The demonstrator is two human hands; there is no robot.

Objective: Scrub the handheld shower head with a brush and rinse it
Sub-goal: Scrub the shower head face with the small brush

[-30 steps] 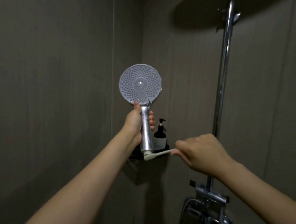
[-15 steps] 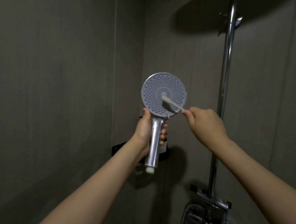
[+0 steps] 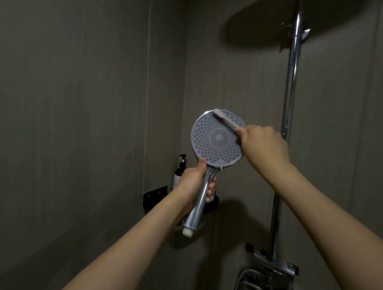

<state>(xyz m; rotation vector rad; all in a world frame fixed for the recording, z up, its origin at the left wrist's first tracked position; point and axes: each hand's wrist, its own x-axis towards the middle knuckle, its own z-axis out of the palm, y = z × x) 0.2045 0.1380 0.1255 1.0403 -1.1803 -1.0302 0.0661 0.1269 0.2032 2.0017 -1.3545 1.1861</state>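
Now, left hand (image 3: 194, 181) wrapped round the chrome handle of the shower head (image 3: 217, 141), thumb up along the neck just under the disc, fingertips showing on the far side. Handle tilts down and to the left; its white threaded end sticks out below my wrist, no hose on it. Round face turned toward me: pale grey-lilac plate, rings of small nozzle dots around a plain centre boss, thin chrome rim. A small lever or tab shows at the lower edge where disc meets neck.

Right hand (image 3: 264, 144) pinches the white brush (image 3: 224, 118) by its handle, fingers curled round it. Brush head lies against the upper rim of the disc, angled up-left.

Behind my left hand: dark pump bottle (image 3: 180, 170) standing on a black corner shelf (image 3: 155, 195). Chrome riser pipe (image 3: 290, 88) runs vertically to the right; mixer valve (image 3: 272, 275) at its foot. Grey panelled walls (image 3: 75, 115), dim light.
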